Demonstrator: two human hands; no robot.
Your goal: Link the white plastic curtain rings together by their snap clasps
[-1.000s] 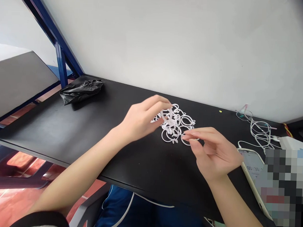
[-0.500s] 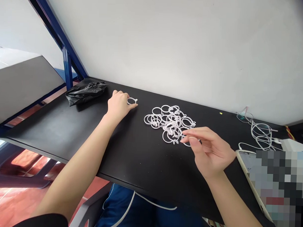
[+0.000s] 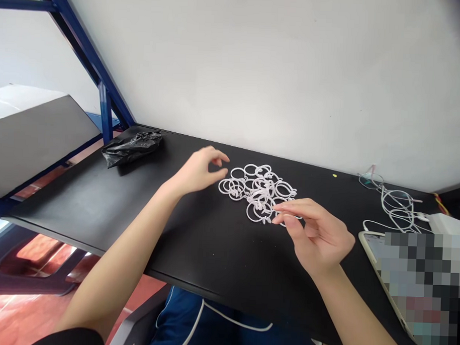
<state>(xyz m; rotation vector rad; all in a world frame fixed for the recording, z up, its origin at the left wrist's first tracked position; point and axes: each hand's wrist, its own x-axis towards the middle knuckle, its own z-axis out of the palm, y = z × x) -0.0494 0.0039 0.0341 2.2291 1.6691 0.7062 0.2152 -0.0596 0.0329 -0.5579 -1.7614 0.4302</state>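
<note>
A heap of thin white plastic curtain rings, each with a small eyelet, lies loosely on the black table. Just left of the heap is my left hand, thumb and fingers parted, with nothing visible between them. My right hand hovers at the near right edge of the heap. Its thumb and fingertips are a small gap apart, close to the nearest rings, and some rings are partly hidden behind it. Whether its fingertips touch a ring I cannot tell.
A crumpled black plastic bag lies at the table's far left. Eyeglasses, a tangled white cable and a phone are on the right. A white wall rises behind the table.
My left hand has moved right, toward the heap, and its fingers have parted. The single ring it held at the left no longer shows. My right hand has barely moved.
</note>
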